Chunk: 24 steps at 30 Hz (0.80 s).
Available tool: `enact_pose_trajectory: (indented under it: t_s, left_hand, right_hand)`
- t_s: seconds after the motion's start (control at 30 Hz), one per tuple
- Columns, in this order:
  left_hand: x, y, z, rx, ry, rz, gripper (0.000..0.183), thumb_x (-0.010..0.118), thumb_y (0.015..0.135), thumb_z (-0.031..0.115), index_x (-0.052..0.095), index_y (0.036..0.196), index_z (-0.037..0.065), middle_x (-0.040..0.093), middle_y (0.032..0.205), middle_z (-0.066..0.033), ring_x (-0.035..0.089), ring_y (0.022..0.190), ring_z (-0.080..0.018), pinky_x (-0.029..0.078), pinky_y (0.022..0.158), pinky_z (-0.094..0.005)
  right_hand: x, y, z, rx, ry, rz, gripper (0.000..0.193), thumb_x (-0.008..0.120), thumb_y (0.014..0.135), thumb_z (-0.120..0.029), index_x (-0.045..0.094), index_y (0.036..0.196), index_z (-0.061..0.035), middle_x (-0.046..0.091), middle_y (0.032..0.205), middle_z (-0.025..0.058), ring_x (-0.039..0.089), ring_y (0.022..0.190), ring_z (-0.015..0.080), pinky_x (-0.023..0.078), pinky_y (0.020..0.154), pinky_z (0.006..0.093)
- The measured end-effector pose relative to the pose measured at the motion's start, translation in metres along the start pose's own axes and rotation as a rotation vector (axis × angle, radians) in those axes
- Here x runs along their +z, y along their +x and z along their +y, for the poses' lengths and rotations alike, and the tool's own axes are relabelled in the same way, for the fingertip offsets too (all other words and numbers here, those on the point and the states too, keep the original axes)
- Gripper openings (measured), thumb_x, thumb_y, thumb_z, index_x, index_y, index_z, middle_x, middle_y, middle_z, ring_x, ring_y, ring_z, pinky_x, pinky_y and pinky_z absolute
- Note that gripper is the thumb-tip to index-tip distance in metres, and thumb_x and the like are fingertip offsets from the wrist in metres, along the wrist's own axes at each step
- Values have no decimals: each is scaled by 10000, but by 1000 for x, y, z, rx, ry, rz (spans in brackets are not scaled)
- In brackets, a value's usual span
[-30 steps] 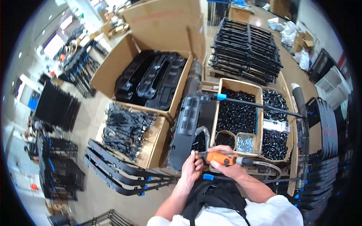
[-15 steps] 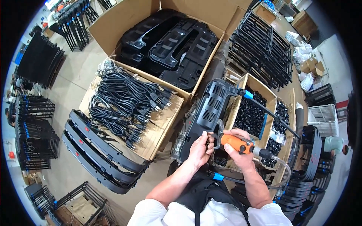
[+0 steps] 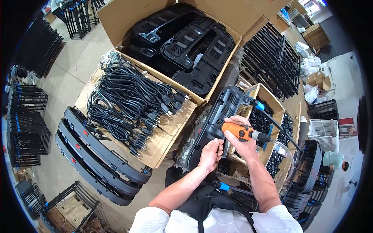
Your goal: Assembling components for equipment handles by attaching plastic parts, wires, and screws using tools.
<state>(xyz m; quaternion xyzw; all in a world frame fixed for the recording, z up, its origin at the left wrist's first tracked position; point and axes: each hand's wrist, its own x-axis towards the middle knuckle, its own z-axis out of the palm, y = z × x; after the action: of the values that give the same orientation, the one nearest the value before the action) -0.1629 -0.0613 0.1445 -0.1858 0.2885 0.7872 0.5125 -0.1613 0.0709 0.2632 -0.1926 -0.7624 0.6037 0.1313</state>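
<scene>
My right hand [image 3: 245, 146] is wrapped round an orange air screwdriver [image 3: 237, 131], with a clear hose [image 3: 289, 155] running from its back end. The tool's front end lies over a black plastic cover [image 3: 230, 101] with vent slots, which stands slanted in front of me. Close to the cover's lower part, my left hand [image 3: 211, 155] is closed with its fingers curled; what they hold, if anything, is hidden. A black tube frame [image 3: 274, 119] with blue clips reaches out to the right of the cover.
Black power cords [image 3: 124, 101] lie heaped on cardboard [image 3: 167, 139] at left. Behind them stands a carton [image 3: 217, 83] of black plastic covers. Wooden bins [image 3: 254, 90] of small black parts are at right. Curved black panels [image 3: 97, 155] jut out at lower left; frame stacks [image 3: 270, 62] stand farther off.
My right hand has raised the screwdriver slightly and brought it left over the cover. My left hand has dropped a little lower, still closed. The whole view has shifted slightly.
</scene>
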Motion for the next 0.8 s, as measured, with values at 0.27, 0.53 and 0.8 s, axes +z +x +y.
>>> enact_pose_trajectory:
  t_s: [0.27, 0.53, 0.8]
  left_hand:
    - [3, -12, 18, -19, 87, -10, 202, 536, 1125, 211, 673, 1192, 78, 577, 845, 53, 469, 616, -36, 336, 504, -188]
    - [-8, -18, 96, 577, 1133, 297, 277, 641, 1066, 291, 778, 1154, 67, 759, 867, -73, 701, 785, -160, 555, 747, -336]
    - [-26, -1, 93, 751, 1682, 326, 384, 702, 1006, 363, 719, 1325, 150, 770, 1011, -142, 752, 910, -366, 598, 768, -465]
  right_hand:
    - [1, 6, -4, 24, -38, -27, 528, 777, 910, 17, 538, 1379, -25, 698, 1331, 162, 665, 1238, 236, 536, 1084, 390]
    - [-19, 5, -23, -27, 18, -15, 519, 788, 901, 19, 551, 1361, -29, 694, 1335, 149, 679, 1212, 224, 547, 1073, 381]
    - [-20, 0, -22, 16, 66, 11, 509, 795, 897, 20, 569, 1349, -44, 711, 1310, 137, 683, 1214, 223, 548, 1079, 384]
